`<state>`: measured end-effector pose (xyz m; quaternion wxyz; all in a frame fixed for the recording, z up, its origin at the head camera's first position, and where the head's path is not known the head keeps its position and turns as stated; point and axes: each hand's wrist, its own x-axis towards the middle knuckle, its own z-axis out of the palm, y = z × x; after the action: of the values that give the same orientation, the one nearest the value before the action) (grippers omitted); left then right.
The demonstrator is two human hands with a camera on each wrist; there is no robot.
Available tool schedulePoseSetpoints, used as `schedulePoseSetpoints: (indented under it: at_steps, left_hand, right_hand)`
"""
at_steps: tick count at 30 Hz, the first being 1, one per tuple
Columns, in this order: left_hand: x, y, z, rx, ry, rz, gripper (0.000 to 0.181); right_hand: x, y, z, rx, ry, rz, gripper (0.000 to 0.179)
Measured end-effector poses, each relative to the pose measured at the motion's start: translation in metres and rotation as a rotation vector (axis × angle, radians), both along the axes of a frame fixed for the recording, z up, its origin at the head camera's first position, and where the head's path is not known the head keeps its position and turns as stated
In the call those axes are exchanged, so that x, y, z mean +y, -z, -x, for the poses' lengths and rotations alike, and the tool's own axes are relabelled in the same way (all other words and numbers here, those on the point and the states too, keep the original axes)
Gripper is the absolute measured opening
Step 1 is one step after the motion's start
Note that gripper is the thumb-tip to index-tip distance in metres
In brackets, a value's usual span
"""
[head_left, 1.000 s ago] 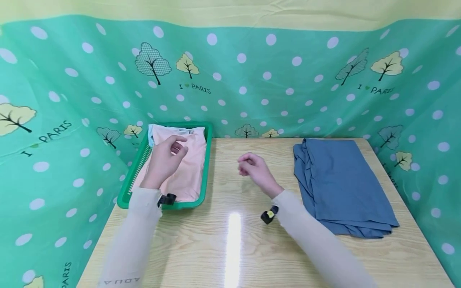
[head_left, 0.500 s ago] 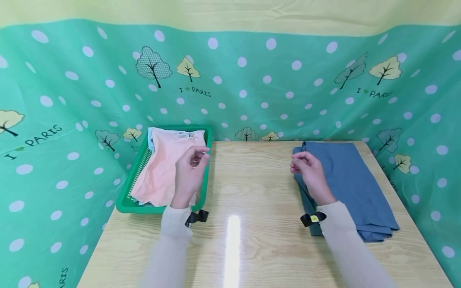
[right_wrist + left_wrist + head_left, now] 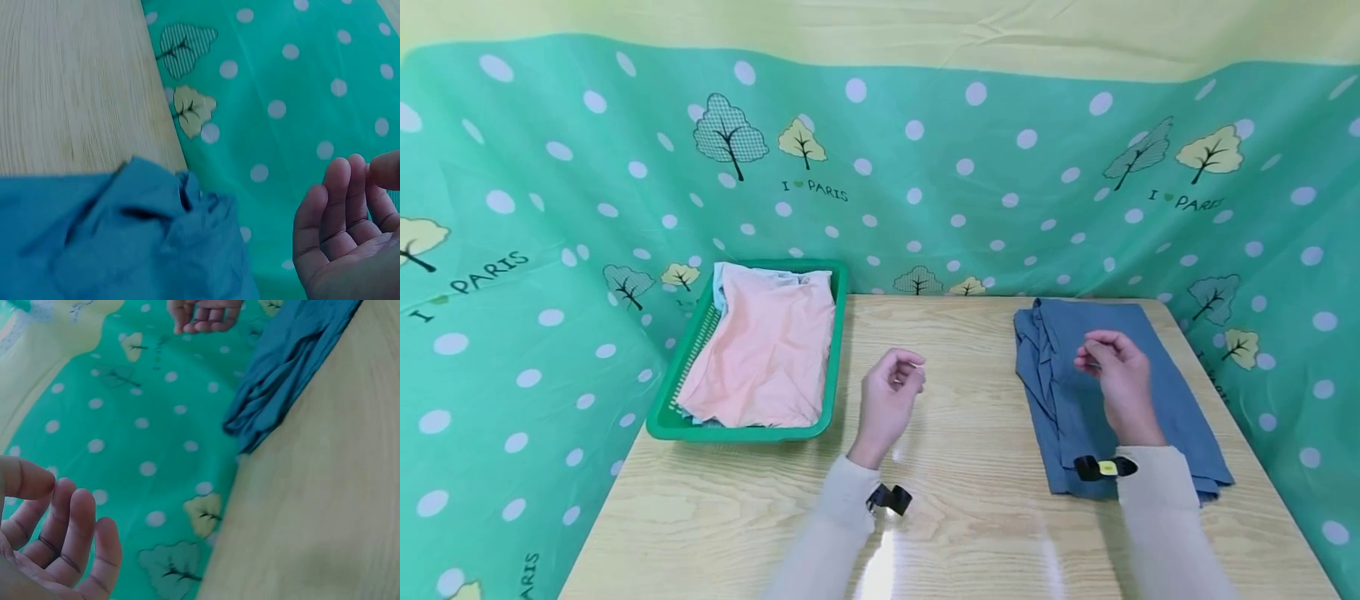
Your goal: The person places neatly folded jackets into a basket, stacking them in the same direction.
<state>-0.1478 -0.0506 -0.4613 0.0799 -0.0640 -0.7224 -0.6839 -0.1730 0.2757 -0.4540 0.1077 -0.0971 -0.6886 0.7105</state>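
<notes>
My left hand [image 3: 889, 404] hovers over the middle of the table, fingers loosely curled around nothing. In the left wrist view its fingers [image 3: 81, 519] bend softly, with the thumb near the index fingertip. My right hand [image 3: 1122, 385] is above the folded blue cloth [image 3: 1138, 367] at the right of the table. Its relaxed fingers [image 3: 337, 200] hold nothing in the right wrist view. The cloth lies in layers, with bunched folds along its left side. At the table's left, a green basket [image 3: 837, 350] contains a pink cloth [image 3: 767, 342] laid over a light blue one [image 3: 718, 287].
A wooden table [image 3: 955, 517] carries the basket and the blue cloth. Behind it and along both sides hangs a green curtain [image 3: 917, 158] with white dots and printed trees. Black cameras are strapped to both wrists.
Both hands have moved right. The left hand has gone from over the basket to the table's middle, and the right hand from the middle to over the blue cloth.
</notes>
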Motion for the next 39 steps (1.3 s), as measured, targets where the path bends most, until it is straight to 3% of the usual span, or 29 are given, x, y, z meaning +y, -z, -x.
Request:
schedulePoseSetpoints:
  at_steps: [5, 11, 20, 25, 30, 37, 39]
  left_hand:
    - [0.024, 0.017, 0.003, -0.078, 0.020, 0.021, 0.011]
    - [0.053, 0.036, 0.014, -0.182, 0.037, 0.007, 0.017]
    - [0.103, 0.050, 0.022, -0.326, 0.029, 0.115, 0.021]
    - [0.125, 0.053, 0.026, -0.373, 0.075, 0.125, 0.030]
    - [0.139, 0.053, 0.029, -0.389, 0.104, 0.170, 0.040]
    - [0.155, 0.047, 0.033, -0.438, 0.141, 0.210, 0.049]
    - [0.160, 0.045, 0.034, -0.462, 0.153, 0.207, 0.050]
  right_hand:
    - [0.026, 0.002, -0.001, -0.024, 0.067, 0.050, 0.010]
    - [0.057, 0.003, 0.001, -0.110, 0.141, 0.092, 0.009]
    - [0.089, 0.004, 0.009, -0.217, 0.269, 0.040, 0.005]
    - [0.106, 0.004, 0.015, -0.292, 0.296, -0.020, 0.007]
    - [0.116, 0.007, 0.019, -0.386, 0.279, -0.094, 0.007]
    - [0.128, 0.014, 0.024, -0.479, 0.229, -0.275, 0.007]
    - [0.131, 0.015, 0.024, -0.503, 0.212, -0.314, 0.017]
